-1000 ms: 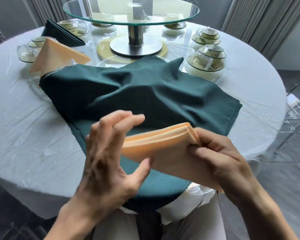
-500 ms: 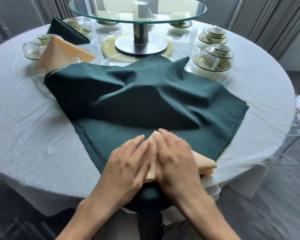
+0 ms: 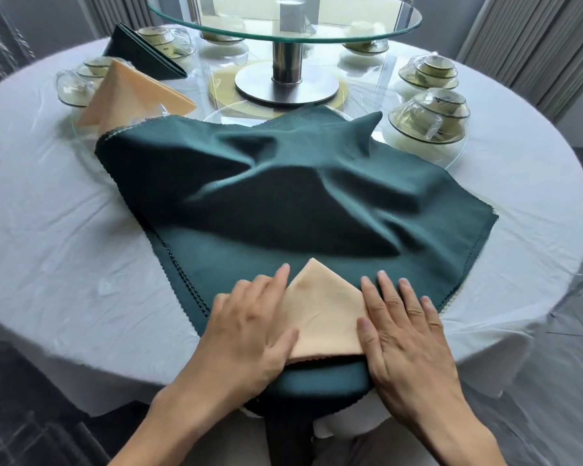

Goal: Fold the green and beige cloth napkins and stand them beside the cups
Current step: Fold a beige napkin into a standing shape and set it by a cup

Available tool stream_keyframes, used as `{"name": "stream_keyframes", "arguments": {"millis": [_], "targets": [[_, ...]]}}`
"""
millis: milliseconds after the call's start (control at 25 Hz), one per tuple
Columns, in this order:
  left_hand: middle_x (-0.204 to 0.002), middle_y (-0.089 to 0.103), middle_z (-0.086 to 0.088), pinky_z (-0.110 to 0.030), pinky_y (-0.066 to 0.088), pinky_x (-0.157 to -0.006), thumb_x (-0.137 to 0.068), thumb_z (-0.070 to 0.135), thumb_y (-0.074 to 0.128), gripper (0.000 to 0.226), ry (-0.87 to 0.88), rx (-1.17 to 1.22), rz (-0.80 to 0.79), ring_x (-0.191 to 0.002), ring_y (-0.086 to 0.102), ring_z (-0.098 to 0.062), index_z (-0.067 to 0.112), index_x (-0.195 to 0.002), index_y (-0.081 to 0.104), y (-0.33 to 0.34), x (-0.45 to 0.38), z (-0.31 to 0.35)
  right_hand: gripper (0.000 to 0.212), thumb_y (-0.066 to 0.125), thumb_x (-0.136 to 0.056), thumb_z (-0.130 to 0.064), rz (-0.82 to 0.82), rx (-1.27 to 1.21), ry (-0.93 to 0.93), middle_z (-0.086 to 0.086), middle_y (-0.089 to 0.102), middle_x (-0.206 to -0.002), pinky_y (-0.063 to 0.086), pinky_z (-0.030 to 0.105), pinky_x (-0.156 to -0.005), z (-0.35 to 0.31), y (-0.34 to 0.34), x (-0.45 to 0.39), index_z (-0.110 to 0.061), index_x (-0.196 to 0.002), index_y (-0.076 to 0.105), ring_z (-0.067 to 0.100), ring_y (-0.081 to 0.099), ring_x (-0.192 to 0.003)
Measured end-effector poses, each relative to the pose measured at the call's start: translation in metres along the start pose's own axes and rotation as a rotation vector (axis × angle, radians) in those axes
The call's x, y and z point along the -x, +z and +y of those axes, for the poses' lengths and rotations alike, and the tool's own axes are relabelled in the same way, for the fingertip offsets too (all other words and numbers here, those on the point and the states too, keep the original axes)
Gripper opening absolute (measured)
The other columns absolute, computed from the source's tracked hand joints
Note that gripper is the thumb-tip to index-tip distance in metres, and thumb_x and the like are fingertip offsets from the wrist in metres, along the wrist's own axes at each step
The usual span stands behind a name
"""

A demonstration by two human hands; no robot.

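Both hands, left (image 3: 249,327) and right (image 3: 407,334), press flat with fingers (image 3: 389,290) spread on a beige napkin (image 3: 323,317) folded into a triangle, apex toward 12 o'clock, atop green cloth (image 3: 283,203) at the table (image 3: 48,230) edge; white tablecloth bare at 9 o'clock.

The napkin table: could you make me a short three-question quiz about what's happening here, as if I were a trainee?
1. True or false: the beige napkin under the hands is already standing beside a cup.
2. What does that napkin lie on? A) bare tablecloth B) the spread green cloth C) the glass turntable
3. How many folded napkins already stand at the far left by the cups?

Key:
1. False; it lies flat, pressed by the left hand and the right hand.
2. B.
3. Two: one standing beige napkin and one standing green napkin.
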State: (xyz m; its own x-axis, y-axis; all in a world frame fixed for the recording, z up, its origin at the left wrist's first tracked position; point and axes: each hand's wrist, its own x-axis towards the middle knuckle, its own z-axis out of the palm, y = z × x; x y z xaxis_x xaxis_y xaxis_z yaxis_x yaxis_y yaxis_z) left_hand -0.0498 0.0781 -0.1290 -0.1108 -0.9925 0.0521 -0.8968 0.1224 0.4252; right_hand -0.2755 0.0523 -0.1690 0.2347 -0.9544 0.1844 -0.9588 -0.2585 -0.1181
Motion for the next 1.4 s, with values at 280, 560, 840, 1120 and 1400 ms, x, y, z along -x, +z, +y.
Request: {"name": "stream_keyframes", "arguments": {"millis": [280,560,840,1120,1400], "targets": [[-0.072,0.054,0.003,-0.034,0.034,-0.058,-0.077,-0.001,0.059,0.022,-0.021,0.748,-0.248,-0.064,0.043,-0.014,0.019,-0.083,0.053,-0.035,-0.024,0.007,0.033,0.054,-0.080,-0.043,-0.204,-0.513,-0.077,-0.016,0.069,-0.102,0.045,0.037,-0.094,0.002,-0.064,-0.031,-0.036,-0.111,0.061,0.009,0.063,-0.098],[-0.090,0.070,-0.002,-0.024,0.047,-0.063,-0.077,0.003,0.065,0.032,0.156,0.817,-0.229,-0.076,0.059,-0.014,0.022,-0.102,0.062,-0.081,-0.061,0.021,0.028,0.060,-0.084,-0.024,-0.502,-1.041,-0.186,0.000,0.048,-0.067,0.033,0.027,-0.056,0.017,-0.089,-0.082,0.002,-0.077,0.056,0.012,0.042,-0.062],[-0.106,0.071,-0.009,-0.027,0.047,-0.079,-0.088,0.006,0.064,0.019,-0.085,0.479,0.079,-0.087,0.060,-0.015,0.022,-0.098,0.065,-0.122,-0.220,-0.019,0.021,0.057,-0.077,-0.027,-0.319,-1.151,0.094,-0.003,0.060,-0.068,0.039,0.029,-0.060,0.024,-0.056,-0.120,-0.008,-0.082,0.065,0.010,0.052,-0.062],[-0.140,0.050,-0.012,-0.045,0.036,-0.107,-0.087,0.070,0.045,0.063,-0.341,-0.302,-0.262,-0.127,0.045,-0.030,0.019,-0.124,0.054,-0.104,-0.332,-0.089,0.022,0.061,-0.079,-0.026,-0.362,-1.315,0.131,0.007,0.068,-0.080,0.040,0.034,-0.068,0.036,-0.034,-0.126,-0.011,-0.092,0.070,0.016,0.057,-0.070],[-0.140,0.053,-0.011,-0.038,0.043,-0.098,-0.078,0.079,0.049,0.088,-0.445,-0.240,-0.102,-0.123,0.052,-0.033,0.011,-0.135,0.054,-0.100,-0.343,-0.084,0.026,0.061,-0.079,-0.029,-0.366,-1.290,0.130,0.014,0.069,-0.081,0.040,0.034,-0.067,0.038,-0.031,-0.129,-0.012,-0.096,0.070,0.015,0.057,-0.070]]}}
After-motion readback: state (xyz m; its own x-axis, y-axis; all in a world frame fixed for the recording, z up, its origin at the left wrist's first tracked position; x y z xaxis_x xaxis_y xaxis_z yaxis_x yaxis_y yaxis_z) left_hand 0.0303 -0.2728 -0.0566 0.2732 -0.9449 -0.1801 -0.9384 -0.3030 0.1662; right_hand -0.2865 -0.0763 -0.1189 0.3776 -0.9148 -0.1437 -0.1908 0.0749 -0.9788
